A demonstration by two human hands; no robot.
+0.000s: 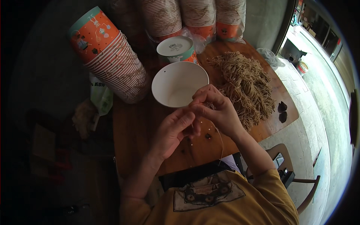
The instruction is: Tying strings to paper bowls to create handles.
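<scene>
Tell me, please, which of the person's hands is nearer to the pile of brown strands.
The right hand: it is just left of the pile of brown strands, by its lower-left side. The left hand is farther left, beyond the right hand.

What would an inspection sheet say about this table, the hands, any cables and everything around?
Surface: brown wooden table, scattered with small specks.
Work things: thin strand hanging below the hands; tan strand pile; open tub, white inside.
Clutter: dark pieces near the table's right edge.
Hands: left hand and right hand together at the fingertips; exact grip unclear.
Cables: nothing seen.
Surroundings: tub stack at left; chair at right.
</scene>
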